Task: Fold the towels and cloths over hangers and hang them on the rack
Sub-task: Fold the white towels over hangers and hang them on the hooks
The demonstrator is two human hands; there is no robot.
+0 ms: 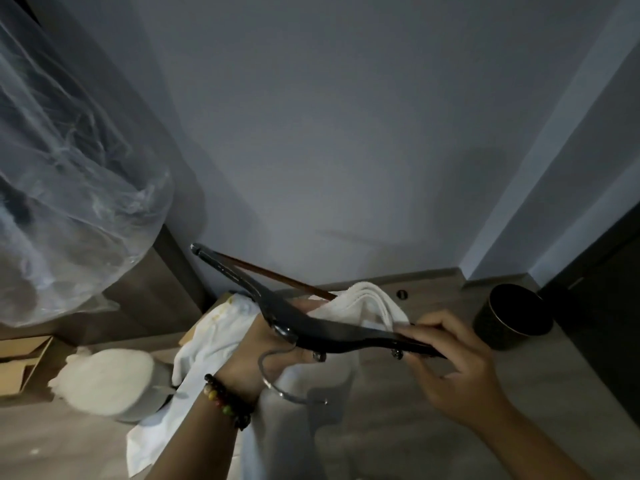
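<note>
Both hands grip a dark curved wooden hanger (329,332), left hand (266,355) mid-bar, right hand (446,355) pinching its end, folded white towel (367,303) draped over the crossbar, likely ready for the rack.

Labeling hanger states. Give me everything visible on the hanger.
The hanger is dark, wood-looking, with broad curved shoulders, a reddish-brown lower bar, a metal hook and small metal fittings on the underside. It is held nearly flat in the air, hook curving down toward the camera. The left hand grips its middle, the right hand pinches one end. A folded white towel lies over the bar.
</note>
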